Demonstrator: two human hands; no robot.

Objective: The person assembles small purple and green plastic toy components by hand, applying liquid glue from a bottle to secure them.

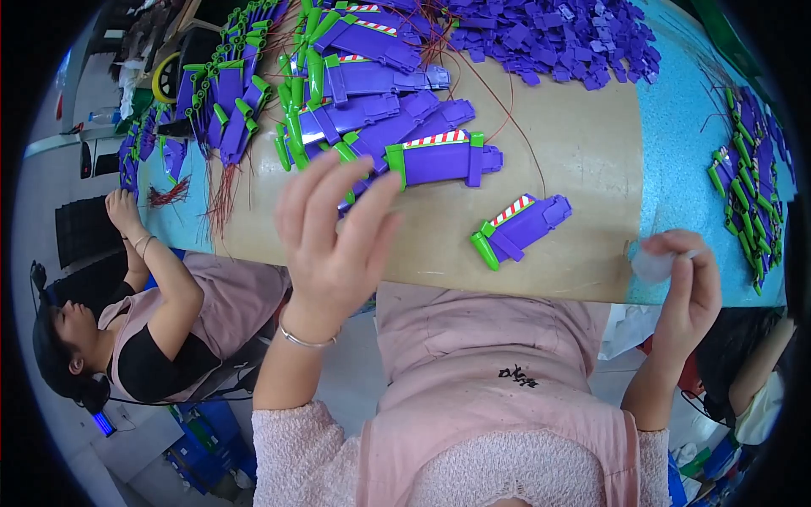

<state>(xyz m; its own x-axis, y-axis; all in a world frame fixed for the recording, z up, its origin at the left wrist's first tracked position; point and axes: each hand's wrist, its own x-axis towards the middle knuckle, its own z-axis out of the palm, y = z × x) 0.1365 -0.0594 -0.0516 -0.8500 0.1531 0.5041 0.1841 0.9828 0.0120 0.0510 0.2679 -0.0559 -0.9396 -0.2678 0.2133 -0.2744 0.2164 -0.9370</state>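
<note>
My left hand (pixel 329 232) is raised over the near edge of a pile of purple and green toy wing pieces (pixel 363 76), fingers spread and nothing visible in them. Just beyond its fingertips lies a wing piece with a red-and-white striped edge (pixel 439 160). Another striped wing piece (pixel 528 226) rests by itself on the tan board, between my two hands, with a thin wire running up from it. My right hand (pixel 691 283), at the table's near right, pinches a small translucent whitish piece (pixel 650 265); its exact kind cannot be made out.
Loose small purple plastic parts (pixel 557 38) are heaped at the far side. More wing pieces (pixel 752 177) are piled on the blue surface at right, others (pixel 228 93) at left with red wires (pixel 221 198). A co-worker (pixel 160 321) works at left; another person's arm (pixel 760 372) shows at right.
</note>
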